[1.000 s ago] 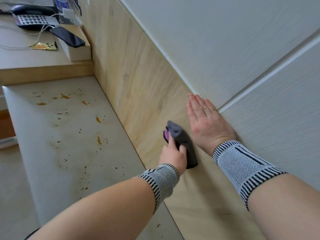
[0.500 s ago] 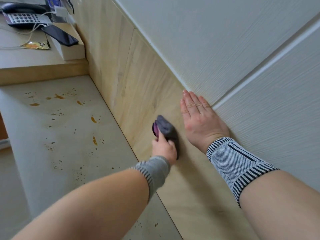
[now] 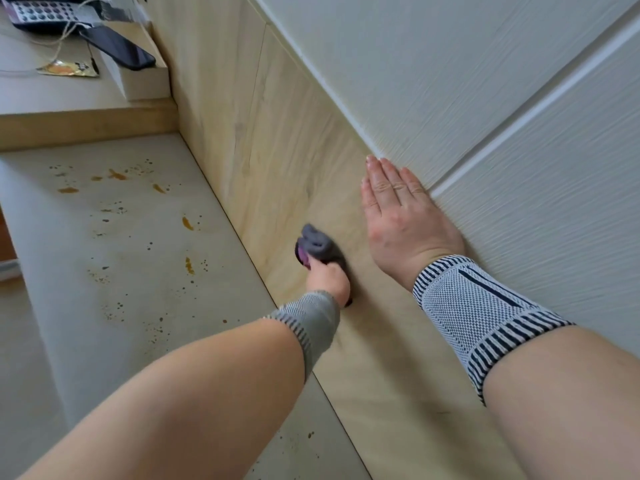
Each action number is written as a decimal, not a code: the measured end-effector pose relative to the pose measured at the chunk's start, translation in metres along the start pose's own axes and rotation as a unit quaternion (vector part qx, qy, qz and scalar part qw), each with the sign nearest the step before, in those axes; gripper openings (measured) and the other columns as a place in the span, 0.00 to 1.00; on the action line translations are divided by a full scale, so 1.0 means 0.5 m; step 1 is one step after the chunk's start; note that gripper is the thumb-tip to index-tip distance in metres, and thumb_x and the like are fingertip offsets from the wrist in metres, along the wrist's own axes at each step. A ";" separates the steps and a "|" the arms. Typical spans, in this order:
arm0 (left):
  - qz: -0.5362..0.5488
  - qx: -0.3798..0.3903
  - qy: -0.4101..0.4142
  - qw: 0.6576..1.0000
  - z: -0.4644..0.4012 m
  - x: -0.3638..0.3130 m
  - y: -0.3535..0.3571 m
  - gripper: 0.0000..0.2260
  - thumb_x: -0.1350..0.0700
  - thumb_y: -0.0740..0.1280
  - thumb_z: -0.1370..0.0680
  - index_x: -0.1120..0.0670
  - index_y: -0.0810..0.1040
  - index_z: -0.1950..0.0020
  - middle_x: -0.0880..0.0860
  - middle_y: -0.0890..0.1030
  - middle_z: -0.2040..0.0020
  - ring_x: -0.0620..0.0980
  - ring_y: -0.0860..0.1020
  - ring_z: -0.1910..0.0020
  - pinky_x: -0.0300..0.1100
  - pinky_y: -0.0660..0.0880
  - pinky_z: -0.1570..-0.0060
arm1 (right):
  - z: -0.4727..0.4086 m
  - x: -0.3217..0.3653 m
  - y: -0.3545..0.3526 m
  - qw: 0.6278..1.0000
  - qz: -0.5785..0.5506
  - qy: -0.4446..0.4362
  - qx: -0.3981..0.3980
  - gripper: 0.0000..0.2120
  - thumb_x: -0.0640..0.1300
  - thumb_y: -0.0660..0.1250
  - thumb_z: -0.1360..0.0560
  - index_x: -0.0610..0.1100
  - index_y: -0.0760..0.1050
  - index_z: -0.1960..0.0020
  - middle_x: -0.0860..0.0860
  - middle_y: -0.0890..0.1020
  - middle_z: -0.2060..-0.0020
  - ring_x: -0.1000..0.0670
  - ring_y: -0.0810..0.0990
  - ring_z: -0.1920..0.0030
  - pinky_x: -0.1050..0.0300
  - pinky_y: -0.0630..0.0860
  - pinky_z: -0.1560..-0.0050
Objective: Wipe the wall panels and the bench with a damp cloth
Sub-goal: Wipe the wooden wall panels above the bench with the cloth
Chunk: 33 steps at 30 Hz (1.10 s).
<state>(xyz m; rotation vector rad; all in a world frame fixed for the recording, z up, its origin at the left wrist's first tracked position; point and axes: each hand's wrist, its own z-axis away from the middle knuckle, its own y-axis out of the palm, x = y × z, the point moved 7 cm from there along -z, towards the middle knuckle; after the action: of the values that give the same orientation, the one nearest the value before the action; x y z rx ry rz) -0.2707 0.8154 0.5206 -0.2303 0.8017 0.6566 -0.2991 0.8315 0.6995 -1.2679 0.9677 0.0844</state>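
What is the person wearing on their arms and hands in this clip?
Both forearms are bare. The left hand has a grey knitted wrist support with dark striped edges. The right hand has a lighter white-and-navy mesh-knit wrist support with striped cuffs and a dark line along it. No gloves; rings cannot be made out.

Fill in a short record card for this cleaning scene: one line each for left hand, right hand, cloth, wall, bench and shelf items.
Left hand: left hand grips the cloth against the wooden wall panel
Right hand: right hand lies flat, fingers straight, on the panel
Cloth: grey cloth, bunched, a purple patch showing
Wall: wooden wall panel below, white panel above
Bench: bench speckled with orange-brown stains, not yet wiped
Shelf items: phone on a box, desk telephone, yellow packet
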 end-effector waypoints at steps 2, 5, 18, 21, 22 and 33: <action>-0.015 0.043 0.044 0.998 0.058 0.037 0.007 0.28 0.60 0.55 0.17 0.54 0.49 0.19 0.61 0.64 0.24 0.60 0.69 0.29 0.45 0.68 0.33 | 0.002 -0.006 -0.004 1.000 0.005 0.007 0.008 0.36 0.40 0.27 0.30 0.32 0.47 0.23 0.36 0.48 0.23 0.39 0.48 0.22 0.48 0.34 0.30; -0.051 0.072 0.189 0.978 0.122 -0.001 0.029 0.32 0.62 0.55 0.20 0.50 0.46 0.18 0.50 0.54 0.19 0.48 0.57 0.22 0.34 0.52 0.26 | -0.002 -0.004 -0.008 0.998 -0.007 0.022 -0.050 0.30 0.40 0.40 0.24 0.28 0.66 0.30 0.33 0.67 0.29 0.35 0.67 0.29 0.45 0.53 0.29; -0.020 0.049 -0.006 0.999 0.049 0.139 0.057 0.28 0.61 0.55 0.18 0.55 0.49 0.19 0.63 0.63 0.24 0.63 0.67 0.28 0.52 0.66 0.29 | -0.002 -0.004 0.006 0.995 -0.027 -0.001 -0.093 0.26 0.36 0.45 0.25 0.27 0.68 0.33 0.32 0.70 0.32 0.33 0.71 0.32 0.42 0.56 0.31; 0.004 0.040 0.138 0.990 0.090 0.037 0.053 0.32 0.64 0.55 0.20 0.51 0.47 0.18 0.53 0.51 0.19 0.51 0.53 0.21 0.38 0.48 0.25 | -0.005 -0.004 0.000 0.995 -0.036 0.010 -0.090 0.27 0.39 0.44 0.24 0.26 0.68 0.33 0.30 0.69 0.32 0.32 0.70 0.32 0.40 0.56 0.31; 0.007 0.031 0.219 0.975 0.099 -0.013 0.042 0.34 0.65 0.56 0.21 0.50 0.47 0.18 0.51 0.49 0.19 0.48 0.50 0.21 0.38 0.45 0.25 | -0.005 -0.004 -0.001 0.995 -0.034 0.010 -0.093 0.27 0.39 0.44 0.23 0.26 0.68 0.33 0.30 0.69 0.32 0.32 0.70 0.32 0.40 0.56 0.31; -0.038 0.079 0.036 0.995 0.011 0.131 0.046 0.32 0.62 0.55 0.20 0.52 0.45 0.18 0.59 0.59 0.21 0.58 0.66 0.27 0.41 0.63 0.30 | 0.029 0.052 0.020 0.997 0.019 0.006 -0.079 0.26 0.37 0.46 0.24 0.27 0.70 0.34 0.34 0.70 0.31 0.34 0.67 0.29 0.42 0.47 0.26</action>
<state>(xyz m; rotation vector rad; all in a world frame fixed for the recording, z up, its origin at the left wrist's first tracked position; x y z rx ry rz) -0.2483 0.8655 0.4778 -0.1400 0.9062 0.5124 -0.2804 0.8353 0.6745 -1.3968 1.0101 0.1864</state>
